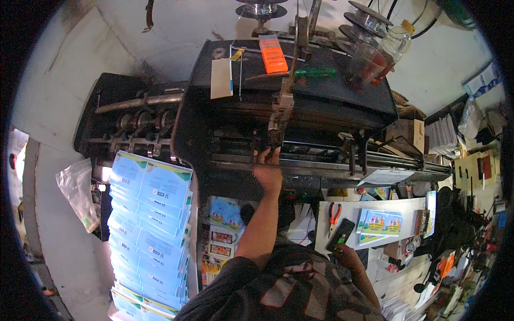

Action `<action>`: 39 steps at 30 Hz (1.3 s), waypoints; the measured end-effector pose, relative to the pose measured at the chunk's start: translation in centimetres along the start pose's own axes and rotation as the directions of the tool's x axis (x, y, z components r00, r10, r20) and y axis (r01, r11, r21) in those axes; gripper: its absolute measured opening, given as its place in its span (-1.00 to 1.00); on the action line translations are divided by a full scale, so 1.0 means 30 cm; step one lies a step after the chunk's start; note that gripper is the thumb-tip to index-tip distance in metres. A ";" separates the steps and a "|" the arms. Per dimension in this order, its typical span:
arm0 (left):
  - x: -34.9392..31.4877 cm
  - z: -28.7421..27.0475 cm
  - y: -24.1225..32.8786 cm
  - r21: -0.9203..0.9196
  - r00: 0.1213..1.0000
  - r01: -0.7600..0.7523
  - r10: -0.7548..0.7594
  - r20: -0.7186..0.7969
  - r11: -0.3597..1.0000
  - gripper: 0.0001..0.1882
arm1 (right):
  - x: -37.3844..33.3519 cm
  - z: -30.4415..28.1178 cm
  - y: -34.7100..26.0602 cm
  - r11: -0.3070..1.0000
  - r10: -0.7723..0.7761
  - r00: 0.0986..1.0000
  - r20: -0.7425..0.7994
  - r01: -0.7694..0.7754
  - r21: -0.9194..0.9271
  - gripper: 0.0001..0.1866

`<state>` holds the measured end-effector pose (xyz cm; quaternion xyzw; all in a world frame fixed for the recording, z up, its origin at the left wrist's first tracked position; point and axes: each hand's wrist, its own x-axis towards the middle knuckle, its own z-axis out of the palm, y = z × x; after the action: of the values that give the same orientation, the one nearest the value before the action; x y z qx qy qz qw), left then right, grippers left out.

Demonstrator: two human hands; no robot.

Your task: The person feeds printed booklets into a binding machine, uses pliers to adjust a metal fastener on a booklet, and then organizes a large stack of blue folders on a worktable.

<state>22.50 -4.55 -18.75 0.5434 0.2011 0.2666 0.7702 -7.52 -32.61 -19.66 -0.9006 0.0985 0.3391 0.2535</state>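
Observation:
My left hand (267, 170) reaches up to the black wire-stitching machine (193, 115), its fingers bent at the rail just below the metal stitching head (281, 109). Whatever those fingers pinch is hidden. Lower right, my right hand (348, 257) has its fingers curled at the near end of a black phone (344, 231), where a small green patch shows. Orange-handled pliers (334, 214) lie beside the phone on a white table (324, 231). Left of my left arm stands a tall, overlapping stack of light blue printed booklets (150, 230).
Atop the machine are an orange packet (273, 55), a green-handled screwdriver (316, 72), a card (221, 78) and a plastic bottle (397, 43). Wire spools (261, 10) stand behind. Colourful booklets (379, 222) lie on the right table. A clear bag (77, 192) hangs far left.

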 end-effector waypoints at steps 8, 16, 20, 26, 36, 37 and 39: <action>0.023 -0.048 -0.060 -0.118 0.996 0.071 -0.064 0.064 0.990 -0.80 | 0.011 -0.010 0.026 0.993 -0.110 0.993 -0.030 0.112 0.038 -0.62; 0.008 -0.019 -0.145 -0.507 0.931 0.365 -0.314 0.186 0.781 -0.88 | 0.019 0.038 0.060 0.998 -0.007 1.000 0.008 0.007 0.064 -0.65; 0.089 -0.162 -0.194 0.459 0.849 -0.296 0.010 0.529 0.838 -0.89 | 0.036 0.054 0.040 0.990 -0.073 0.997 -0.009 0.073 0.123 -0.71; 0.069 -0.288 -0.105 0.112 0.797 0.477 -0.483 0.363 0.872 -0.64 | 0.027 0.171 0.062 0.882 -0.032 0.994 -0.107 0.079 0.465 -0.49; -0.247 -0.349 -0.074 0.908 0.310 0.132 -0.886 0.344 0.398 -0.69 | -0.116 0.388 0.177 0.490 0.265 0.883 -0.387 0.222 0.843 -0.51; -0.267 -0.333 -0.070 0.930 0.273 0.082 -0.906 0.324 0.357 -0.69 | -0.134 0.407 0.193 0.425 0.329 0.871 -0.364 0.207 0.881 -0.51; -0.226 -0.298 -0.099 0.931 0.233 0.060 -0.912 0.337 0.359 -0.68 | -0.172 0.449 0.217 0.292 0.444 0.842 -0.306 0.187 0.938 -0.50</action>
<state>12.43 -3.08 -24.36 0.7459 0.0645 -0.4655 0.4720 -21.23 -31.09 -27.42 -0.6157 0.4188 -0.0208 0.6672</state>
